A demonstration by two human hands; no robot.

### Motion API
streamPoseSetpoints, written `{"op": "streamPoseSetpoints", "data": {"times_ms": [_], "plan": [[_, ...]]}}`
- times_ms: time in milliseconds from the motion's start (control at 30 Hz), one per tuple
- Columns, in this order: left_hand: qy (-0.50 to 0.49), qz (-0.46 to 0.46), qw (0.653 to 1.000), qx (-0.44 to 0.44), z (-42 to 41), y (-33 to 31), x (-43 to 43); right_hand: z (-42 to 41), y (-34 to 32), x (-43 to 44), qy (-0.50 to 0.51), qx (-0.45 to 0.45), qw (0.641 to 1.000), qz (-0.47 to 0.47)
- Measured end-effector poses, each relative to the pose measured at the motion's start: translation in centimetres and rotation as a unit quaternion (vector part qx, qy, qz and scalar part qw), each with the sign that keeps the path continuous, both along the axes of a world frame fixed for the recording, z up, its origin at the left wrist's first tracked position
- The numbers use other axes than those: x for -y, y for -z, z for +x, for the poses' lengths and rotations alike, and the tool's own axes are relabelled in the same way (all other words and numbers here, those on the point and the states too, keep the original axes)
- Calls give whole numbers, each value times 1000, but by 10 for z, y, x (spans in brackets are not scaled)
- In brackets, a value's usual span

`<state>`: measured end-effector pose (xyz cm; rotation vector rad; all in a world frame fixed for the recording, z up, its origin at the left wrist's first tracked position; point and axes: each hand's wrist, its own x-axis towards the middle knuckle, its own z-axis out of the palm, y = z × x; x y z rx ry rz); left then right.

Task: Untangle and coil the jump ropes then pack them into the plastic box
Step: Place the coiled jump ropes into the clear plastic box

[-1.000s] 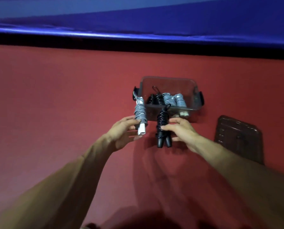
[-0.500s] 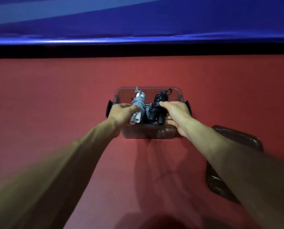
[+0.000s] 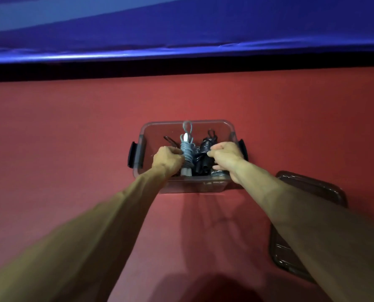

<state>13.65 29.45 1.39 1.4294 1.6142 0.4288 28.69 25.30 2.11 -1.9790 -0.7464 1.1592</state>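
A clear plastic box (image 3: 216,125) with black side latches sits on the red surface. Both my hands are inside it. My left hand (image 3: 167,159) grips a coiled grey jump rope (image 3: 187,152), which stands upright with its loop reaching the far rim. Just right of it, my right hand (image 3: 226,156) grips a coiled black jump rope (image 3: 204,149), also lowered into the box. Other coiled ropes lie under them, mostly hidden by my hands; a grey bit (image 3: 217,172) shows near the right front corner.
The box's dark translucent lid (image 3: 295,253) lies flat on the red surface at the right, partly under my right forearm. A black strip and a blue wall run along the far edge of the surface.
Both hands carried the grey and black coiled ropes from in front of the box forward and down into it. The view has moved closer to the box.
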Motion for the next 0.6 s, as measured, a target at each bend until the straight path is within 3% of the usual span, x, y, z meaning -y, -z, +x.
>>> {"op": "streamPoseSetpoints", "data": {"times_ms": [100,233,400,467,600], "plan": [[17,39,999,-30,12,-7,5,9,-1,7,4,15,999,33],[-3,124,991,42,34,-18,26,21,-3,26,29,49,994,93],[42,221,968,108,58,-23,68,49,5,75,-14,250,962,111],[85,232,960,128,65,-21,86,60,17,104,-25,290,954,74],[165,181,961,128,72,-7,122,76,59,167,-71,296,946,-112]]}}
